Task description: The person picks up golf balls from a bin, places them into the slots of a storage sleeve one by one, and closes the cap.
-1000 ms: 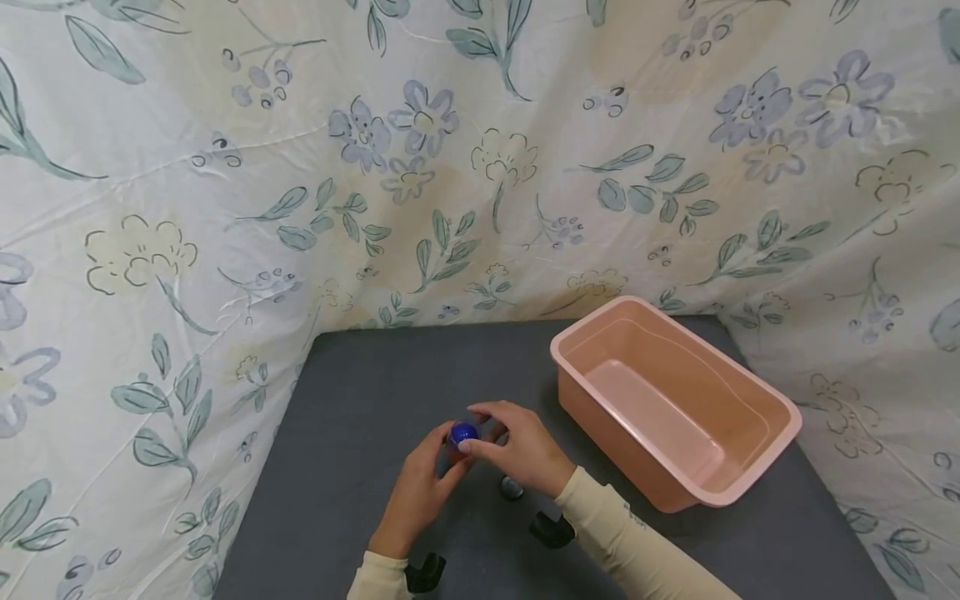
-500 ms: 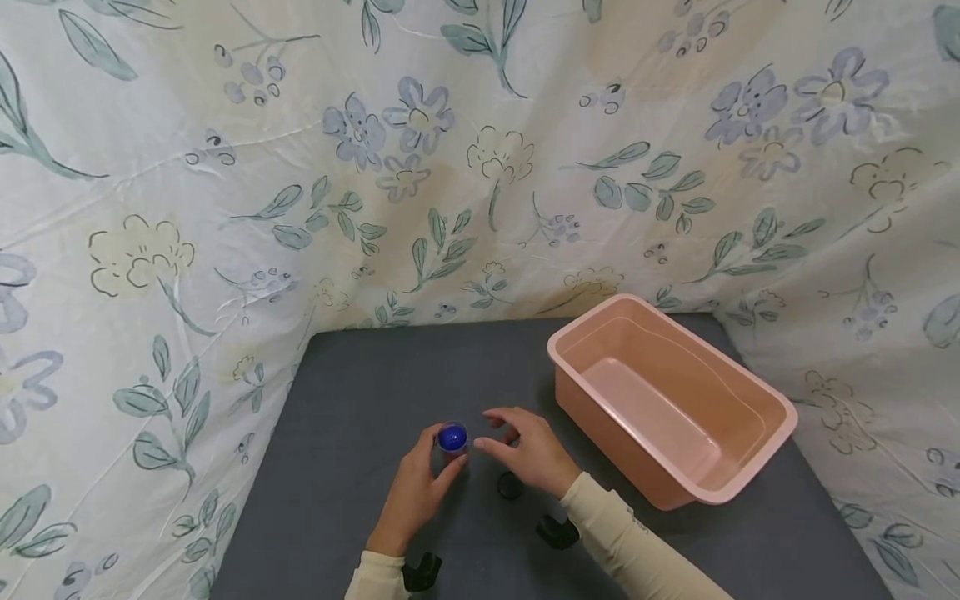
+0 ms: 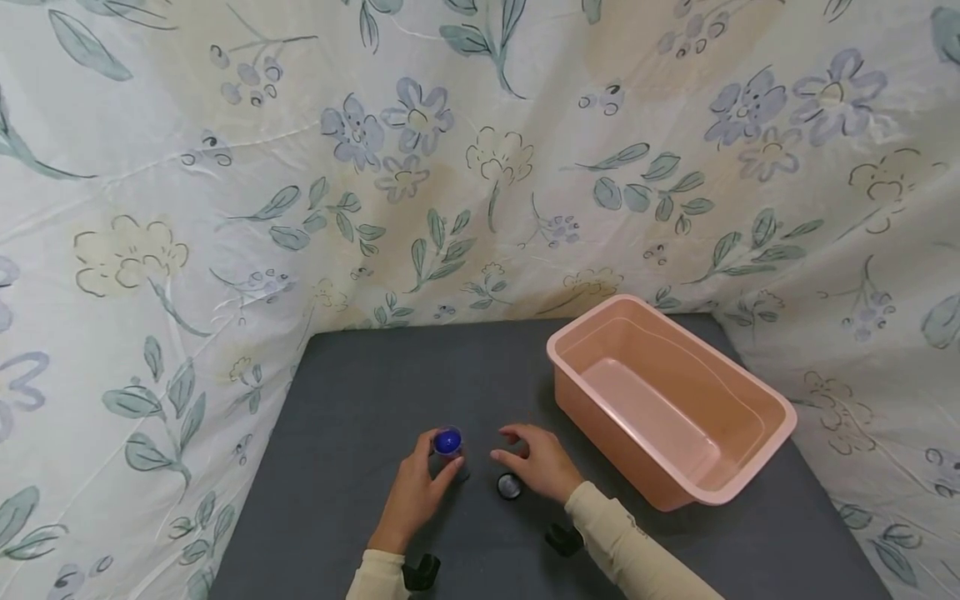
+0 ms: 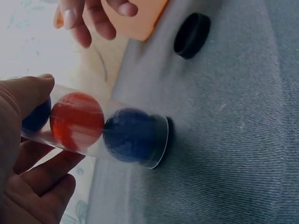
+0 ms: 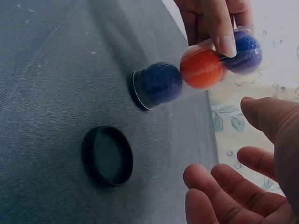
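My left hand (image 3: pixel 411 496) grips the upper end of a clear plastic tube (image 5: pixel 140 88), thumb on one side and fingers on the other. Stacked inside are a blue golf ball (image 4: pixel 37 116) at the top, an orange golf ball (image 4: pixel 77 121) in the middle and another blue golf ball (image 4: pixel 128 135) at the bottom. The tube stands upright, its lower end at the dark tabletop. To its right, my right hand (image 3: pixel 546 462) hovers with fingers loosely bent and nothing in them. Below that hand lies a round black cap (image 5: pixel 107 156), hollow side up.
A pink plastic tub (image 3: pixel 630 450) stands on the right part of the dark grey table (image 3: pixel 360 400), its inside bare. Floral cloth (image 3: pixel 465 167) hangs behind the table and along both sides.
My right hand has left the tube's top, where it touched the upper blue ball, and moved right. The tube has shifted slightly left and down in my left hand.
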`<action>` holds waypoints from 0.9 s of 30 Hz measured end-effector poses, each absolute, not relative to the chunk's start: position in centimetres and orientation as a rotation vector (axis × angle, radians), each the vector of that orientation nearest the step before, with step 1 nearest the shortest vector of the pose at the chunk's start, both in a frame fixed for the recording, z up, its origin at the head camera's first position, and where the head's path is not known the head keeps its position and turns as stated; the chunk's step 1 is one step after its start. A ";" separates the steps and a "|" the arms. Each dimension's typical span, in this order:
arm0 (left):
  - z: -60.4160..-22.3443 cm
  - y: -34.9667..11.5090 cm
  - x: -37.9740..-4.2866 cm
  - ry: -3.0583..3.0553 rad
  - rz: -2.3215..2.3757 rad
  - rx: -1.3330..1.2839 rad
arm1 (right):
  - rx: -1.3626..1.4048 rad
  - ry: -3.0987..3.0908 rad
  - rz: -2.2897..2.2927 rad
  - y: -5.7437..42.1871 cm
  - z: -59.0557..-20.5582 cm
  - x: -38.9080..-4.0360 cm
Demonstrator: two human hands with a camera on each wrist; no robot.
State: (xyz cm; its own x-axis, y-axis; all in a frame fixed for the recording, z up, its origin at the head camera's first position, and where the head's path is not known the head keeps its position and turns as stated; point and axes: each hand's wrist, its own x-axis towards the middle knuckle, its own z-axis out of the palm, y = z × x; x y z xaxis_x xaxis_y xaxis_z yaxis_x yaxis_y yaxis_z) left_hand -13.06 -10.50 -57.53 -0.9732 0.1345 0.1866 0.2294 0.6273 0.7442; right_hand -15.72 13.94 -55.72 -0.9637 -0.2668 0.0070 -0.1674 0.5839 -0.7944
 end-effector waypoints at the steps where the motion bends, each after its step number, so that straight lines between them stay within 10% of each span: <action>1: -57.7 -10.5 -13.1 -2.731 -1.275 -0.301 | -0.374 2.687 -1.332 14.0 -55.9 -15.7; 27: -58.5 -11.0 -13.1 -2.727 -1.322 -0.192 | -0.469 2.820 -0.840 13.8 -59.2 -15.0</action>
